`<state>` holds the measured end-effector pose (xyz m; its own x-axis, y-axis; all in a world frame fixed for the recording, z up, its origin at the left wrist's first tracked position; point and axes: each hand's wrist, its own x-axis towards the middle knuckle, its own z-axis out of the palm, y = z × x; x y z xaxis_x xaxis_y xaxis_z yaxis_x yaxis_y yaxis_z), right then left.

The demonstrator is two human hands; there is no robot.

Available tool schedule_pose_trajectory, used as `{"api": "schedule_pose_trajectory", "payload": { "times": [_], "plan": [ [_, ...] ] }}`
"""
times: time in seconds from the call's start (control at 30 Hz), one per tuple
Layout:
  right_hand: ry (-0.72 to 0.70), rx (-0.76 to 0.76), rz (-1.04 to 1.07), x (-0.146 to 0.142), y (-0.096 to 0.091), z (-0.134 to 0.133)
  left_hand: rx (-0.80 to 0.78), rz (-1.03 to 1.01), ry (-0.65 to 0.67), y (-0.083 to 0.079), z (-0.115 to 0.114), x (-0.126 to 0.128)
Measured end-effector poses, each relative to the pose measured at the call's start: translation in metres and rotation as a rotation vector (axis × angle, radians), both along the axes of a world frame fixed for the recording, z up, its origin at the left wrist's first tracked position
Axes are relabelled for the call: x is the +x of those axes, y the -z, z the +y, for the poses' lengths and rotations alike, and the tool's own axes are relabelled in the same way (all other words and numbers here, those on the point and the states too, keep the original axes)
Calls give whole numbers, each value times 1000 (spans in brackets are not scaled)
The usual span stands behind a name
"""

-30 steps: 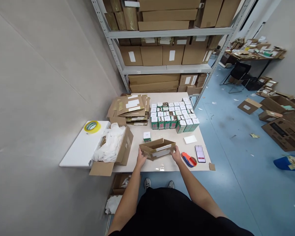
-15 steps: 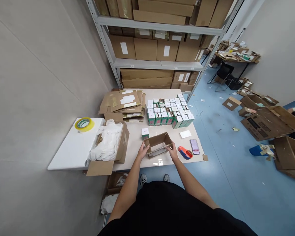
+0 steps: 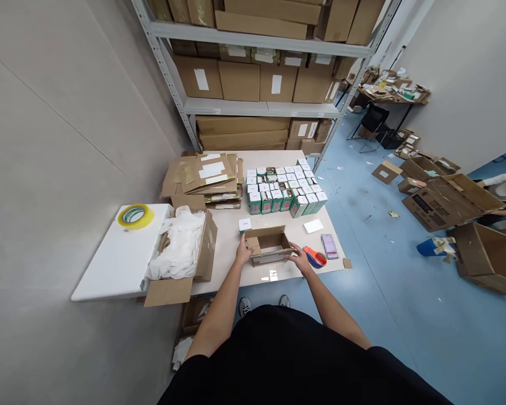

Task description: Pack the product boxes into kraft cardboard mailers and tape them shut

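An open cardboard box (image 3: 274,258) stands near the front edge of the table, its opening facing up and a flap lying inside at its left end. My left hand (image 3: 243,252) grips the box's left side. At the right end, my right hand (image 3: 299,258) holds the wall with thumb and fingers. A small white-topped carton (image 3: 244,225) sits just behind the box's left corner. Close to my right hand lies a red and blue tape dispenser (image 3: 315,257), with a blurred-out phone (image 3: 329,246) beside it. A white card (image 3: 313,226) lies behind them.
Rows of white-and-green cartons (image 3: 284,188) fill the table's back right. Flattened cardboard (image 3: 208,171) is stacked back left. At left are a box of white packing material (image 3: 179,244) and a yellow tape roll (image 3: 135,216). A shelf (image 3: 261,108) rises behind; another person's arm (image 3: 500,212) shows far right.
The box has turned a little and now sits squarer to me, its left inner flap showing more. Both hands have moved with it. The whole view has shifted slightly left.
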<state>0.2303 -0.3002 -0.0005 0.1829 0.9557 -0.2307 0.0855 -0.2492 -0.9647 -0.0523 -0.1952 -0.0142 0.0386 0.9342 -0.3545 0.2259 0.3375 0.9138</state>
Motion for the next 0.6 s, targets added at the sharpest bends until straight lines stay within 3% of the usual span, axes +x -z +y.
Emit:
{"api": "schedule_pose_trajectory", "payload": {
  "times": [0.23,0.37,0.6],
  "plan": [
    [-111,40,-142,9,19,6,19,-26,48,4,-3,-2],
    [-91,56,-166,4,32,10,88,-144,58,6,-2,-8],
    [30,10,-219,-13,41,10,-145,-281,7,13,-17,-21]
  ]
}}
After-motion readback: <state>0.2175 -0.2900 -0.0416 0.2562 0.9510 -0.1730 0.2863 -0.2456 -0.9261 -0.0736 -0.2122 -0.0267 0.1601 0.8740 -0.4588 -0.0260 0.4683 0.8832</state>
